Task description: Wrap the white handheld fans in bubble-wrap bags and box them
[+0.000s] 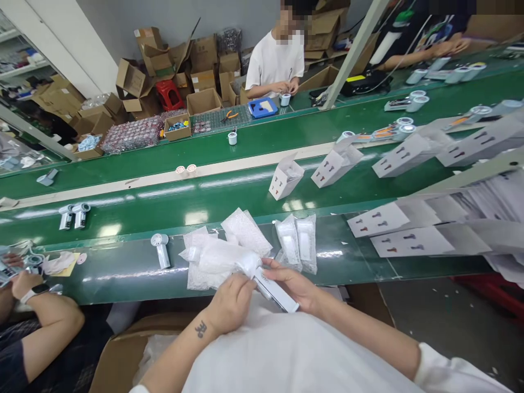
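My right hand (292, 284) is closed on the handle of a pale blue handheld fan (277, 290), close in front of my body. The fan slants down to the right, and its upper end is inside or behind the mouth of a clear bubble-wrap bag (219, 256); I cannot tell how deep. My left hand (231, 303) pinches the bag by this mouth, knuckles up, its fingertips partly hidden. Flat bubble-wrap bags (248, 232) lie just beyond. Two wrapped fans (306, 243) rest to the right, and an unwrapped fan (161, 250) lies to the left.
White printed boxes (286, 177) stand along the green conveyor belt (229, 188), with more boxes (380, 221) at the right. A co-worker's arm (45, 311) is at the left. Another person (276, 65) works across the belt. An open carton (118, 349) sits below the table edge.
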The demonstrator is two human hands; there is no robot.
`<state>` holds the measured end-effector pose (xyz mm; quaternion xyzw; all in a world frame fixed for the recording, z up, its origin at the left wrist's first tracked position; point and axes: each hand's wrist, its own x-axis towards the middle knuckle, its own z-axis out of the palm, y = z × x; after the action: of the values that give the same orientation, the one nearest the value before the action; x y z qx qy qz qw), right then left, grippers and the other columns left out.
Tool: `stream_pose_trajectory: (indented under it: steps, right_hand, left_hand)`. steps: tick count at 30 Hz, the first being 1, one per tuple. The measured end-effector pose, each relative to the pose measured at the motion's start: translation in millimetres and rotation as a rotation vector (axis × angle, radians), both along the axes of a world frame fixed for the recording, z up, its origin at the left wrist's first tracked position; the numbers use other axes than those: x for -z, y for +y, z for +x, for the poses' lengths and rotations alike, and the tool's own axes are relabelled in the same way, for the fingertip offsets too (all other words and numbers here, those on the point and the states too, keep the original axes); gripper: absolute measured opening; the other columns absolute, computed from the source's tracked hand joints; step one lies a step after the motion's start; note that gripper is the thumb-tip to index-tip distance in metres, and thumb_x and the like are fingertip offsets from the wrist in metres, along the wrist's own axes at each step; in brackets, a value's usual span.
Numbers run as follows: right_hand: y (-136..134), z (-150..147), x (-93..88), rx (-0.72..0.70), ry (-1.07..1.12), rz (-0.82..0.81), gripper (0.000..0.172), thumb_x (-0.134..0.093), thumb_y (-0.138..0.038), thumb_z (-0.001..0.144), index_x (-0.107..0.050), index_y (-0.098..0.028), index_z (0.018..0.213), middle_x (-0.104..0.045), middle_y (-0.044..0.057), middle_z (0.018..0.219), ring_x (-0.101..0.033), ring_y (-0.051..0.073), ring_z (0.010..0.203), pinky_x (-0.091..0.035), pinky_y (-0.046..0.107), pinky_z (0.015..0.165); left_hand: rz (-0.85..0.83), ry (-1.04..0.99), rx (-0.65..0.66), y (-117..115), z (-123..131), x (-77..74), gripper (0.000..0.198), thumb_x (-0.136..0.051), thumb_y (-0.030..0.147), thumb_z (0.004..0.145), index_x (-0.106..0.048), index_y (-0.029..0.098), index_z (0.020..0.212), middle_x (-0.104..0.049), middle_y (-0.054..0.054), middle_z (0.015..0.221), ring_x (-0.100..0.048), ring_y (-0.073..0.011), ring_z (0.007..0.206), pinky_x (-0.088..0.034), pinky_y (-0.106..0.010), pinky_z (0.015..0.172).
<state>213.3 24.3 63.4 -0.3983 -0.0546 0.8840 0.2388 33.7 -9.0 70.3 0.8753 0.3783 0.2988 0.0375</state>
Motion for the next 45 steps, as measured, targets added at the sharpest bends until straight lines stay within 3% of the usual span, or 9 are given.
stream_pose_trajectory:
  steps: [6,12,16,21,24,28,31,38,45]
  right_hand:
    - [-3,4,8.9,0.127,-0.171,0.179,0.044,-0.075,-0.039,0.065,-0.044,-0.026,0.094,-0.059,-0.006,0.073,-0.058,0.013,0.062,-0.044,0.025,0.059]
    - [-5,-1,20.2,0.149,-0.147,0.19,0.048,-0.076,-0.029,0.058,-0.048,-0.025,0.096,-0.06,-0.007,0.071,-0.058,0.014,0.065,-0.045,0.026,0.065]
    - [-8,4,25.0,0.077,-0.337,0.372,0.028,-0.07,-0.032,0.061,-0.053,-0.022,0.081,-0.058,-0.005,0.066,-0.054,0.014,0.062,-0.042,0.026,0.062]
    - [-11,47,-11.6,-0.171,-0.82,0.987,0.007,-0.058,-0.027,0.073,-0.062,-0.022,0.077,-0.061,0.0,0.071,-0.051,0.015,0.063,-0.038,0.027,0.059]
    - [-10,68,-34.2,-0.372,-1.023,1.228,0.014,-0.053,-0.019,0.074,-0.063,-0.023,0.083,-0.061,0.002,0.071,-0.049,0.015,0.058,-0.035,0.027,0.057]
    - [-11,77,-39.9,-0.579,-1.327,1.211,0.017,-0.049,-0.013,0.071,-0.06,-0.022,0.082,-0.059,0.002,0.067,-0.048,0.015,0.057,-0.028,0.026,0.055]
    - [-18,84,-42.2,-0.649,-1.278,1.099,0.01,-0.049,-0.013,0.071,-0.057,-0.019,0.072,-0.051,-0.001,0.055,-0.042,0.012,0.05,-0.024,0.024,0.051]
    - [-33,108,-65.2,-0.331,-0.965,0.834,0.021,-0.053,-0.029,0.076,-0.062,-0.019,0.092,-0.043,-0.008,0.051,-0.035,0.009,0.047,-0.026,0.021,0.047]
    - [-16,156,-54.9,0.316,-0.571,0.535,0.023,-0.067,-0.03,0.066,-0.061,-0.02,0.086,-0.048,-0.007,0.05,-0.037,0.007,0.042,-0.029,0.019,0.041]
  left_hand:
    - [-0.169,0.117,-0.264,11,8,6.2,0.021,-0.042,0.012,0.089,-0.053,0.015,0.106,-0.059,-0.004,0.072,-0.058,-0.0157,0.062,-0.051,-0.027,0.055]
    - [-0.117,0.008,-0.014,14,22,4.3,0.016,-0.042,0.012,0.088,-0.056,0.015,0.095,-0.06,-0.006,0.073,-0.058,-0.0162,0.066,-0.051,-0.028,0.059]
    - [-0.21,-0.097,0.213,9,18,5.9,0.017,-0.044,0.011,0.086,-0.059,0.015,0.095,-0.064,-0.006,0.076,-0.06,-0.0157,0.07,-0.051,-0.027,0.062]
    - [-0.726,-0.374,-0.073,10,6,-3.9,0.019,-0.045,0.019,0.089,-0.064,0.017,0.087,-0.066,-0.003,0.075,-0.06,-0.0129,0.067,-0.049,-0.023,0.064]
    - [-0.83,-0.425,-0.133,21,15,-10.1,0.019,-0.048,0.02,0.086,-0.067,0.018,0.084,-0.068,-0.003,0.077,-0.062,-0.0142,0.07,-0.049,-0.024,0.066]
    - [-0.839,-0.296,-0.012,37,42,-8.3,0.023,-0.05,0.011,0.077,-0.071,0.019,0.084,-0.07,-0.003,0.076,-0.062,-0.0145,0.068,-0.049,-0.025,0.067]
    - [-0.925,-0.226,0.07,41,58,-3.0,0.024,-0.051,0.009,0.073,-0.072,0.018,0.08,-0.07,-0.001,0.073,-0.061,-0.0135,0.066,-0.047,-0.023,0.066]
    - [-1.075,-0.414,-0.007,58,80,-12.9,0.019,-0.052,0.016,0.075,-0.07,0.015,0.08,-0.066,0.001,0.066,-0.055,-0.0095,0.058,-0.042,-0.019,0.056]
    - [-0.756,-0.489,0.123,78,103,-52.0,0.02,-0.05,0.015,0.078,-0.069,0.016,0.082,-0.067,-0.001,0.07,-0.06,-0.0108,0.065,-0.048,-0.02,0.065]
